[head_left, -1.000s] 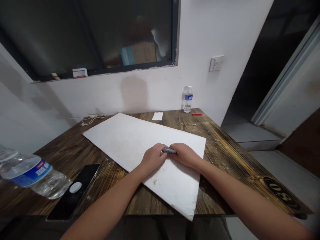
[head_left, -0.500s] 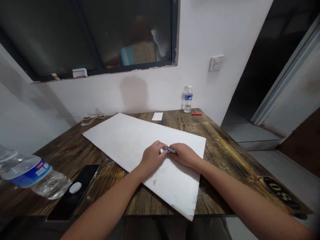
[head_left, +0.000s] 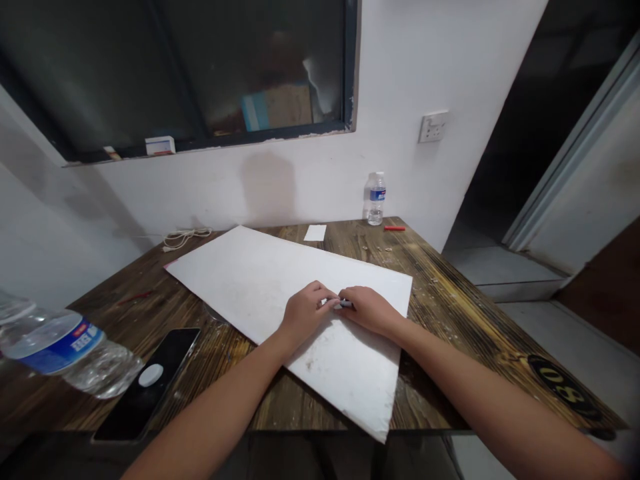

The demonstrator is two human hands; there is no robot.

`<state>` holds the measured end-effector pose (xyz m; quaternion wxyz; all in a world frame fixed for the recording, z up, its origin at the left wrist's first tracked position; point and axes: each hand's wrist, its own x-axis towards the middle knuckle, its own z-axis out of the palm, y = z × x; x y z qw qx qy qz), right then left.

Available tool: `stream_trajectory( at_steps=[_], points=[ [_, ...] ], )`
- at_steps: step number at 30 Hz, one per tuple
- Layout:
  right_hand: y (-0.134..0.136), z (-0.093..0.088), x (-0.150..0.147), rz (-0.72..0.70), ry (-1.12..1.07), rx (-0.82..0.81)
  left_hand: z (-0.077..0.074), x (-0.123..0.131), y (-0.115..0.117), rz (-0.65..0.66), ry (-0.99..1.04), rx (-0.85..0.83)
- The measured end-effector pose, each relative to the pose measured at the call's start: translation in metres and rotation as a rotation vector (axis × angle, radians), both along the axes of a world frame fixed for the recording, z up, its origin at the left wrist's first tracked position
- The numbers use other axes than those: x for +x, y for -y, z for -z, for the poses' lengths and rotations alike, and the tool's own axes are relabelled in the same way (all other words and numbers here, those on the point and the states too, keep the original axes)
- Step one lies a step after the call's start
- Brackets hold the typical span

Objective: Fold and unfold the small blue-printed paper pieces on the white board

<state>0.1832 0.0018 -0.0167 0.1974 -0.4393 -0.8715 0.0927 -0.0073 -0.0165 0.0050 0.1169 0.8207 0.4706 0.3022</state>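
Note:
A white board [head_left: 280, 280] lies at an angle on the dark wooden table. Over its right half my left hand [head_left: 309, 310] and my right hand [head_left: 367, 308] meet, fingertips nearly touching. Between them is a small grey, pen-like object [head_left: 345, 303], pinched by both hands. Fingers cover most of it, so its ends cannot be made out.
At the left lie a large water bottle [head_left: 65, 347] and a black phone [head_left: 150, 387] with a white disc on it. Along the back are a cable [head_left: 185, 237], a white paper [head_left: 315, 233], a small bottle [head_left: 376, 200] and a red stick [head_left: 395, 229].
Less of the grey object's patterned side shows between the fingers, and it looks turned or shifted slightly. Both hands remain in nearly the same place.

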Motion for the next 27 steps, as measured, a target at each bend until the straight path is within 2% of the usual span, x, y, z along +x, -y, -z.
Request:
stream_trajectory(
  at_steps=[27],
  points=[
    [-0.0008, -0.0002, 0.0007, -0.009, 0.033, -0.001, 0.0017, -0.0005, -0.0037, -0.010, -0.021, -0.001]
  ],
)
